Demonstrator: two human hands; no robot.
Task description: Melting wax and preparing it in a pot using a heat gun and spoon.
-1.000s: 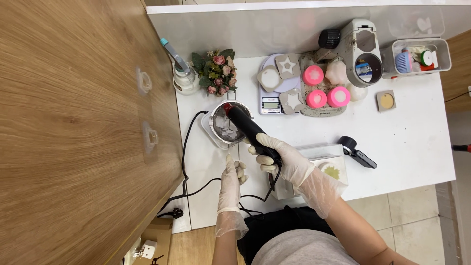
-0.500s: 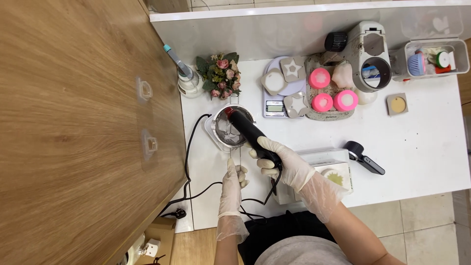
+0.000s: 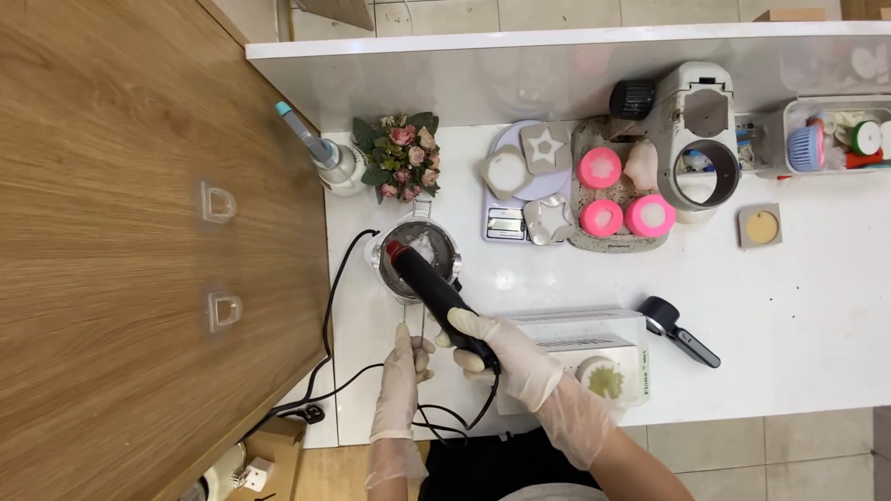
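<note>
Holding heat gun (image 3: 436, 295) over pot (image 3: 415, 260), unchanged.

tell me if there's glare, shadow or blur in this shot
Head view: even, bright light; soft glare on the glossy white worktop; faint shadows under the gloved right hand gripping the black wand-shaped heat tool over the round metal pot; focus sharp, edges slightly bowed.

Open bench (image 3: 798, 306) to the right, well apart from both hands, broken only by a black handheld tool (image 3: 679, 329). Hemmed on the left by a wooden cabinet wall (image 3: 139, 241). Straight ahead, a metal pot (image 3: 418, 255), then flowers (image 3: 399, 156) and a scale (image 3: 509, 190) crowding the back edge. Near side blocked by a white box (image 3: 571, 357); black cord (image 3: 348, 306) trailing across, possibly looped under the wrists.
</note>
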